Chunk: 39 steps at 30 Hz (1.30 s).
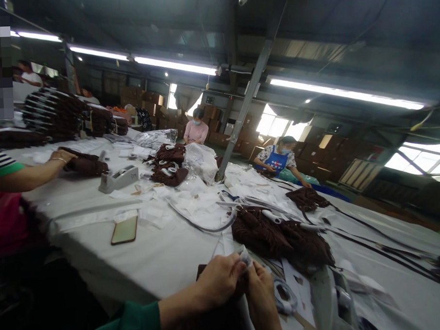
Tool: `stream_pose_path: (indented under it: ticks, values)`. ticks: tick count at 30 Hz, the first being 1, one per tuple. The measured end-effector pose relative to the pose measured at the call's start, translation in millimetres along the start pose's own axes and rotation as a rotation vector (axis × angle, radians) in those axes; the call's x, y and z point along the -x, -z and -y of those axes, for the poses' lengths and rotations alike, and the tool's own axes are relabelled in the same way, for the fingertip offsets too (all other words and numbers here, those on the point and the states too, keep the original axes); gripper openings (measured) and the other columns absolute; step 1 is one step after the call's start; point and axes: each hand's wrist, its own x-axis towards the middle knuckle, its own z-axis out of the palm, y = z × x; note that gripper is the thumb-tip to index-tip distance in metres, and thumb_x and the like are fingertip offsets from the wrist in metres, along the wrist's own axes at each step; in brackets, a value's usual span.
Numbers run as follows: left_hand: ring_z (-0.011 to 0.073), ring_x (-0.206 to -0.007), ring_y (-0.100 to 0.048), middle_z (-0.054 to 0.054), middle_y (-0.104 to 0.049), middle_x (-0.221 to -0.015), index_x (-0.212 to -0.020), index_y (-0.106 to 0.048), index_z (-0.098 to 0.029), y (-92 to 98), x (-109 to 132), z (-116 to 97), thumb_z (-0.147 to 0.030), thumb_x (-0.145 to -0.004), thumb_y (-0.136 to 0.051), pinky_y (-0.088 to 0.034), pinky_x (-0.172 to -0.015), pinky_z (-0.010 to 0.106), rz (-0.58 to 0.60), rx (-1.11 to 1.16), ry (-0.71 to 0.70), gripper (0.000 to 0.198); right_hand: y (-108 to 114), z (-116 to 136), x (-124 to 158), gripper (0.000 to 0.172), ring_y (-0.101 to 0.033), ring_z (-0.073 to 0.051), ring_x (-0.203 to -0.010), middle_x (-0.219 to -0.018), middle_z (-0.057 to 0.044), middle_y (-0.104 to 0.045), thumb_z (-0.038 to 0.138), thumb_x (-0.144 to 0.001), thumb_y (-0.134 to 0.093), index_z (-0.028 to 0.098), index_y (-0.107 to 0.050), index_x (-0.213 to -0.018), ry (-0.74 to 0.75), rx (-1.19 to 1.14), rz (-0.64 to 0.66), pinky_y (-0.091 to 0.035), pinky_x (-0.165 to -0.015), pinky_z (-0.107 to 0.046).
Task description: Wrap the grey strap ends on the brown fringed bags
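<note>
At the near table edge my left hand [218,281] and my right hand [261,288] meet, their fingers closed in a pinch. Between the fingertips is a small, crumpled, whitish translucent piece [245,255], perhaps thin plastic or paper; its kind is unclear. Dark brown material shows just under the hands, mostly hidden by them. Beyond them lies a heap of gathered dark brown fabric [259,234] with white parts on it. To the right of my right hand sit a roll of tape [285,296] and a large pale tape dispenser [326,296].
Another tape dispenser [119,179] and a phone [124,231] lie on the white-covered table [88,239]. A co-worker's hand [62,156] touches a brown bundle [84,165] at left. Two people work across the table near a metal post [244,108]. Long dark straps [376,245] stretch rightward.
</note>
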Motion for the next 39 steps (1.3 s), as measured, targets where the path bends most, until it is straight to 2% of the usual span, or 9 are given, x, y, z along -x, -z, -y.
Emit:
stream_pose_path:
  ticks: [4, 8, 12, 14, 17, 22, 30, 34, 39]
  values:
    - [0.0167, -0.06, -0.054, 0.001, -0.059, -0.066, -0.078, -0.052, -0.021, -2.9, 13, 3, -0.032, -0.092, -0.043, -0.033, -0.057, 0.027, -0.055, 0.128, 0.023, 0.02, -7, 13, 8, 0.034, -0.046, -0.009, -0.044, -0.049, 0.006, -0.055, 0.033, -0.05, -0.088, 0.016, -0.061, -0.062, -0.231, -0.344, 0.057, -0.037, -0.043, -0.02]
    - [0.0143, -0.057, -0.053, -0.003, -0.057, -0.063, -0.084, -0.044, -0.022, -10.7, 15, 5, -0.026, -0.088, -0.049, -0.035, -0.052, 0.023, -0.065, 0.353, 0.081, 0.007, -8, 23, 13, 0.031, -0.052, -0.011, -0.047, -0.053, 0.003, -0.061, 0.032, -0.051, -0.087, 0.015, -0.066, -0.065, -0.326, -0.42, 0.129, -0.041, -0.046, -0.021]
    - [0.0117, -0.048, -0.049, -0.007, -0.055, -0.057, -0.097, -0.039, -0.022, -18.0, 13, 6, -0.022, -0.085, -0.054, -0.033, -0.045, 0.02, -0.095, 0.51, 0.137, 0.02, -3, 25, 13, 0.03, -0.058, -0.014, -0.053, -0.062, -0.001, -0.067, 0.034, -0.057, -0.083, 0.014, -0.069, -0.075, -0.329, -0.397, 0.178, -0.046, -0.05, -0.024]
    - [0.0116, -0.048, -0.051, -0.007, -0.059, -0.06, -0.109, -0.038, -0.021, -16.9, 14, 5, -0.018, -0.083, -0.057, -0.034, -0.046, 0.019, -0.112, 0.519, 0.12, 0.032, 0, 23, 12, 0.031, -0.055, -0.012, -0.05, -0.059, 0.0, -0.065, 0.035, -0.055, -0.085, 0.014, -0.069, -0.071, -0.323, -0.4, 0.167, -0.043, -0.047, -0.02]
    - [0.0129, -0.06, -0.06, 0.0, -0.069, -0.078, -0.122, -0.038, -0.022, -10.8, 17, 3, -0.015, -0.084, -0.055, -0.042, -0.055, 0.02, -0.067, 0.527, -0.007, 0.042, 2, 21, 12, 0.031, -0.046, -0.006, -0.043, -0.053, 0.003, -0.06, 0.033, -0.052, -0.087, 0.014, -0.067, -0.067, -0.33, -0.41, 0.14, -0.034, -0.041, -0.014]
    - [0.0168, -0.078, -0.067, 0.004, -0.071, -0.093, -0.113, -0.055, -0.022, -2.5, 20, 10, -0.019, -0.087, -0.056, -0.049, -0.069, 0.022, -0.019, 0.459, -0.13, 0.026, 0, 26, 17, 0.032, -0.048, -0.007, -0.046, -0.057, 0.001, -0.062, 0.037, -0.056, -0.085, 0.014, -0.067, -0.069, -0.289, -0.364, 0.129, -0.035, -0.04, -0.015]
    - [0.0192, -0.091, -0.065, 0.002, -0.071, -0.104, -0.12, -0.06, -0.025, 4.9, 18, 14, -0.023, -0.089, -0.052, -0.048, -0.082, 0.025, 0.036, 0.252, -0.153, 0.032, -2, 35, 21, 0.034, -0.05, -0.008, -0.045, -0.052, 0.005, -0.058, 0.033, -0.05, -0.088, 0.017, -0.064, -0.069, -0.316, -0.382, 0.119, -0.039, -0.042, -0.017]
    - [0.0177, -0.08, -0.064, 0.003, -0.07, -0.094, -0.118, -0.06, -0.023, 6.8, 13, 12, -0.028, -0.089, -0.053, -0.047, -0.073, 0.023, 0.057, 0.202, -0.151, 0.03, 2, 26, 18, 0.036, -0.042, -0.004, -0.041, -0.052, 0.007, -0.055, 0.031, -0.05, -0.088, 0.017, -0.064, -0.073, -0.316, -0.421, 0.076, -0.03, -0.038, -0.014]
    - [0.019, -0.087, -0.064, 0.004, -0.069, -0.098, -0.109, -0.062, -0.022, 9.4, 8, 10, -0.028, -0.09, -0.051, -0.046, -0.078, 0.023, 0.11, 0.196, -0.191, 0.023, 6, 15, 16, 0.034, -0.03, -0.002, -0.037, -0.047, 0.01, -0.045, 0.031, -0.056, -0.085, 0.018, -0.063, -0.078, -0.287, -0.463, 0.051, -0.022, -0.034, -0.014]
